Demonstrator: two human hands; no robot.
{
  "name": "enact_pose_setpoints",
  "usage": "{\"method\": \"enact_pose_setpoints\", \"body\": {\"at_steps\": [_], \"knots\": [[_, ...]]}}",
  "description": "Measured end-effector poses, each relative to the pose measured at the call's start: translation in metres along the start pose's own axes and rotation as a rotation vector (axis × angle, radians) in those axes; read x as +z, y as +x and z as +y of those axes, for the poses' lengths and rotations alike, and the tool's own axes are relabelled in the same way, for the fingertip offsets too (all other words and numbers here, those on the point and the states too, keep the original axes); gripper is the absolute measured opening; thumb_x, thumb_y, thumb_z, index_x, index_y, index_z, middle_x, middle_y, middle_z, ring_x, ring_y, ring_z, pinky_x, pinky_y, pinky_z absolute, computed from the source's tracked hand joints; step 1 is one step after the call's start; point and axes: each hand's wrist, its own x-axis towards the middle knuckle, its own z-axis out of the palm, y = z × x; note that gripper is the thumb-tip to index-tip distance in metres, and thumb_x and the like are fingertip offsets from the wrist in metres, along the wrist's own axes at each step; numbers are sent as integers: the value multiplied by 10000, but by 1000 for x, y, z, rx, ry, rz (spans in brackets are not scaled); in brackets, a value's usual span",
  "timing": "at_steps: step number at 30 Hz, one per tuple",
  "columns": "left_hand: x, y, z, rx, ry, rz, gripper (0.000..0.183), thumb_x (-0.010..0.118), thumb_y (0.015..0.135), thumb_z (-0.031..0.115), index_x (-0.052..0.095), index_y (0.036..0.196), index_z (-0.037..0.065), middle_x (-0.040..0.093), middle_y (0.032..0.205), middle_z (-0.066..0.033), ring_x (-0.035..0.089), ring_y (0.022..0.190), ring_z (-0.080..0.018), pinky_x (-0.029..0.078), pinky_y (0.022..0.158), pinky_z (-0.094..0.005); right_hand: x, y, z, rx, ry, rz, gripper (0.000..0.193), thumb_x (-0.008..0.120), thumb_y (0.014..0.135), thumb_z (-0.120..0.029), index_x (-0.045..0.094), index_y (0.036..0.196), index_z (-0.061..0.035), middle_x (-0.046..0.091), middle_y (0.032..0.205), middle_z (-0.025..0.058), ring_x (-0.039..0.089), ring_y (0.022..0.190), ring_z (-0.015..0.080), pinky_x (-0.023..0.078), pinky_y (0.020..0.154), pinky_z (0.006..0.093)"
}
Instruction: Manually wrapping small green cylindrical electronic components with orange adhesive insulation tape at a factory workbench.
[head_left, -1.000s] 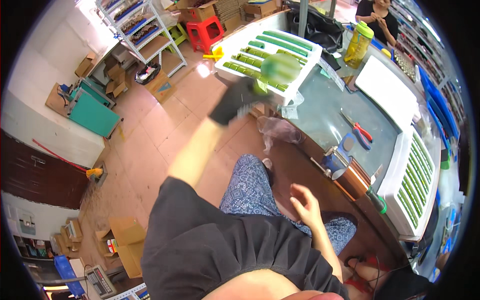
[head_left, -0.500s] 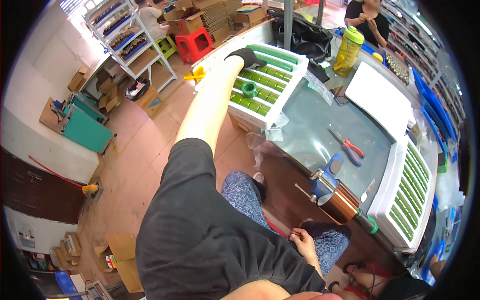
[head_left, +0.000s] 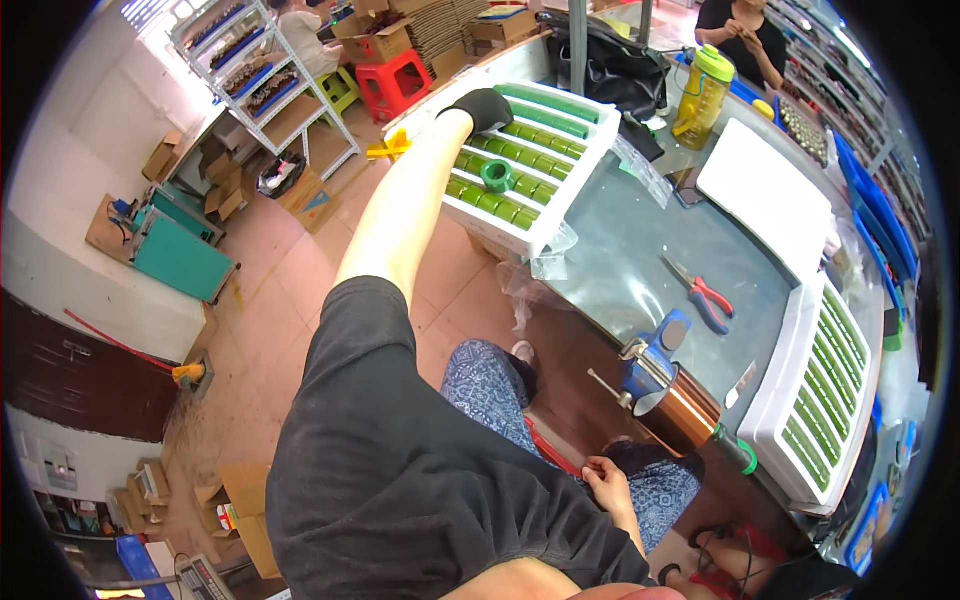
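My left hand [head_left: 484,109], in a black glove, reaches over the far left part of a white tray [head_left: 497,234]. Several rows of green round pieces [head_left: 492,203] fill the tray's slots, and a larger green ring [head_left: 497,176] sits on top of them. The glove touches or hovers just above the far rows; its fingertips are hidden. Low over my lap, my bare right hand [head_left: 607,484] has its fingers drawn together beside a red strip [head_left: 553,449] and my patterned trousers. What lies between those fingers is too small to make out.
On the grey bench top [head_left: 620,260] lie red-and-blue pliers [head_left: 705,298]. A blue vise [head_left: 655,352] with a copper-coloured cylinder [head_left: 682,412] is at the near edge. A second white tray [head_left: 770,425] stands right, a yellow-green bottle [head_left: 703,98] at the back.
My left hand has drawn back slightly to the left over the tray, and its fingers no longer show stretched to the right. My right hand stays in place.
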Motion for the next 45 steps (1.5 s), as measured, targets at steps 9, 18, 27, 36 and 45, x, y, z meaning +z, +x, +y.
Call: {"method": "enact_pose_setpoints", "body": {"at_steps": [9,18,27,36,45], "knots": [[10,13,7,-436,244,226,234,607,738,123,668,945,33,633,988,-221,629,936,-337,499,816,-411,-1,-3,7,-25,8,24,296,641,827,-142,591,1056,38,657,916,131,638,843,175,497,774,278],[-27,-108,11,7,-630,564,229,644,731,168,646,883,-4,637,739,-98,603,664,-161,482,638,-286,-4,-9,-3,-141,-95,-14,277,636,842,-160,596,1069,-7,642,935,86,591,851,133,476,781,274],[153,-312,287,319,-984,-152,216,643,693,66,621,901,15,604,797,-128,611,740,-239,470,654,-324,0,-18,-92,-171,920,-426,531,544,917,-213,320,1382,-90,426,1333,111,511,1138,228,464,907,352],[214,-256,299,76,-1194,-109,641,774,698,340,502,1162,-8,567,1113,-156,552,1032,-246,421,922,-340,-32,-57,4,17,1187,35,320,460,953,-253,526,1152,-11,587,1009,103,607,875,196,530,777,310],[299,-215,308,114,-1295,-149,674,718,715,465,510,1154,-2,573,972,-219,577,865,-313,450,754,-374,-53,-49,-3,-16,1161,185,299,403,926,-285,545,1060,-58,593,929,95,581,717,176,520,643,290]]}}
